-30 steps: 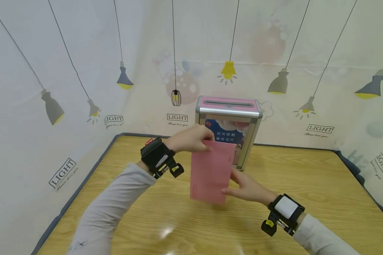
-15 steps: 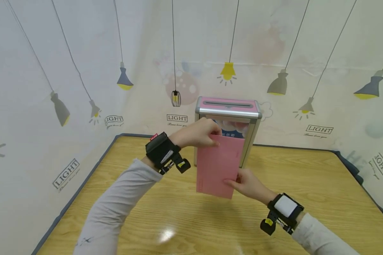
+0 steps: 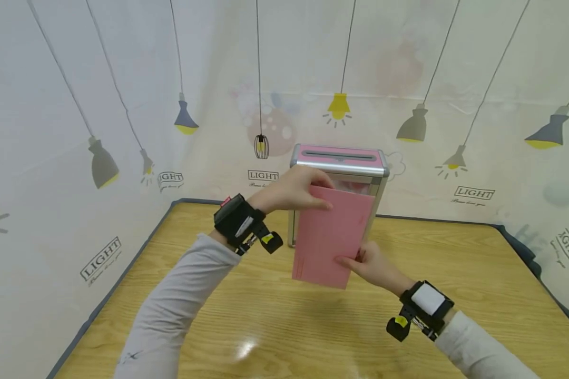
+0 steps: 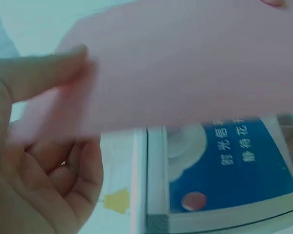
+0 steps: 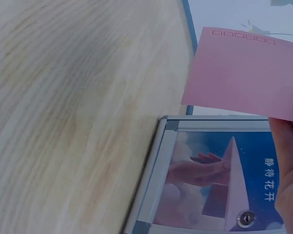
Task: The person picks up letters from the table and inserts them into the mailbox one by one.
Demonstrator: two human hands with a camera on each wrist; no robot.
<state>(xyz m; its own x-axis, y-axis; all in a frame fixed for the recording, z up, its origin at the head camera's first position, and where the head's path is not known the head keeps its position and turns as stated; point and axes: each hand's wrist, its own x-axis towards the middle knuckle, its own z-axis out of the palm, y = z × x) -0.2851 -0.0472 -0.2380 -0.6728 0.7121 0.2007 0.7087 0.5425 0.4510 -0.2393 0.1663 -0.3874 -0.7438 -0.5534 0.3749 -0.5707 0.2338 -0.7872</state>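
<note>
A pink envelope (image 3: 334,237) is held up off the table in front of a letter box (image 3: 379,173), hiding most of the box's front. My left hand (image 3: 301,190) pinches its upper left corner, thumb on the near face. Lower down on the right edge, my right hand (image 3: 376,266) grips it between thumb and fingers. In the right wrist view, a row of small printed squares lines one end of the envelope (image 5: 244,73). The box has a silver frame and a pink top with a long slot (image 3: 339,154); the envelope's top edge is below that slot.
The wooden table (image 3: 208,326) has a dark border along its back and sides. Behind it hangs a pale backdrop (image 3: 218,63) printed with lamps. A small round lock (image 5: 245,219) sits on the box's front panel. Each wrist wears a black camera strap.
Both hands have lifted the envelope upward and slightly right, toward the top of the letter box. It now covers more of the box's picture panel. The box has stayed in place.
</note>
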